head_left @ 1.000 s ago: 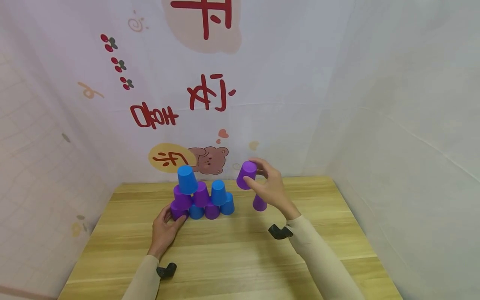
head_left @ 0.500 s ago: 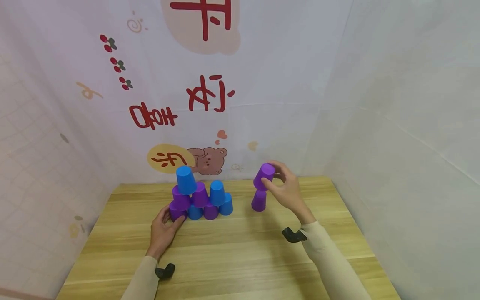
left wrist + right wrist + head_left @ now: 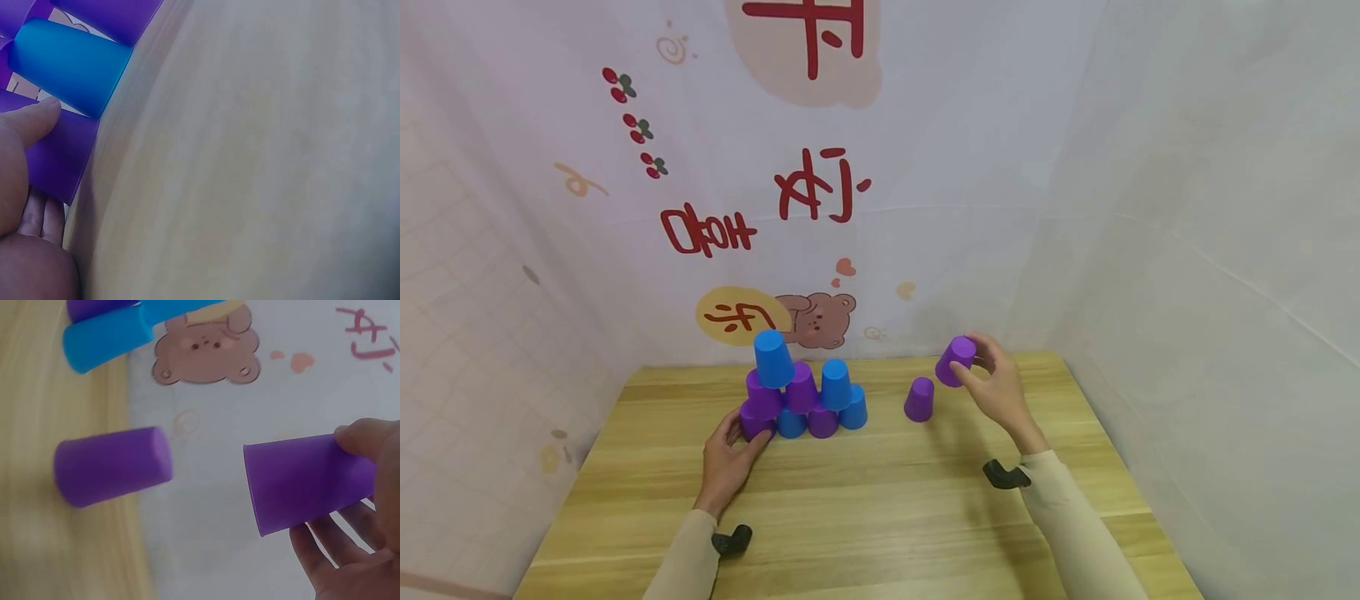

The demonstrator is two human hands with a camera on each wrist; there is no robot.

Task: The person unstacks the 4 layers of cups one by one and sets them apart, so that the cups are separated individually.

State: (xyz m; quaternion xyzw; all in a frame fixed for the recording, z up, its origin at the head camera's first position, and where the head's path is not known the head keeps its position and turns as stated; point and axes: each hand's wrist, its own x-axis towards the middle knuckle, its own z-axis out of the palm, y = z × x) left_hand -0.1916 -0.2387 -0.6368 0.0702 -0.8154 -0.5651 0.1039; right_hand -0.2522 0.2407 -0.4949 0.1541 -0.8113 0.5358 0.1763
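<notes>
Purple cup [image 3: 956,361], gripped by right hand [image 3: 1002,392], moved rightward since earlier; lone cup [image 3: 919,400] left of grip; corner cup [image 3: 756,422] held by left hand [image 3: 728,461].

Wood-grain table [image 3: 850,517] before white backdrop [image 3: 962,125] with 3 cherry pairs [image 3: 637,137]

L hand [image 3: 727,462] low, approx 7:30, thumb [image 3: 40,122] opp. bent fingers [image 3: 53,220], gripping; L forearm [image 3: 685,554] pts to 1 o'clock. R hand [image 3: 1000,392] raised, approx 4 o'clock, gripping likewise; R forearm [image 3: 1078,525] pts to 11.
</notes>
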